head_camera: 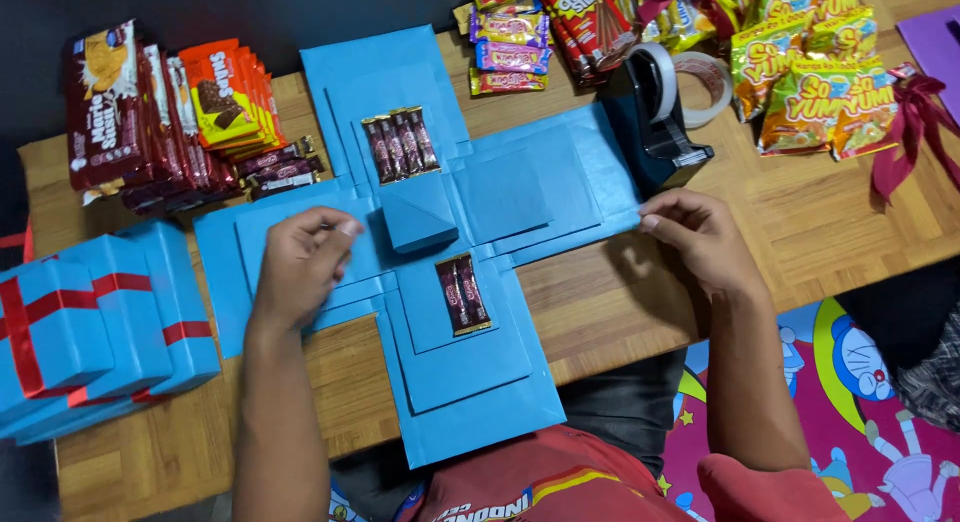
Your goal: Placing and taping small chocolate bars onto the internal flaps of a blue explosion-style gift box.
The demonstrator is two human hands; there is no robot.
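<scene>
Red shirt [520, 487] of the person sits nearest the camera, at the near table edge. Just beyond it lies the unfolded blue paper box [440, 252], a cross of layered flaps flat on the wooden table [620, 312]. Left hand [300, 267] rests on the left flap, fingers curled, thumb and forefinger tips close together as if pinching something small; what, cannot tell. Right hand [700, 237] is at the outer edge of the right flap, fingertips pressed together on the paper edge. Small folded blue cube [418, 214] stands at the centre. Chocolate bars on far flap [400, 144], four side by side; chocolate bars on near flap [463, 294], two.

Judgement: to do it well, keep each flap pressed flat, bars centred and square to the flap.

Tape dispenser [655, 112] sits just beyond the right flap, tape roll [705, 82] beside it. Snack packets [160, 112] are stacked far left, yellow snack bags [810, 72] far right. Finished blue boxes with red ribbon [90, 327] sit at the left.
</scene>
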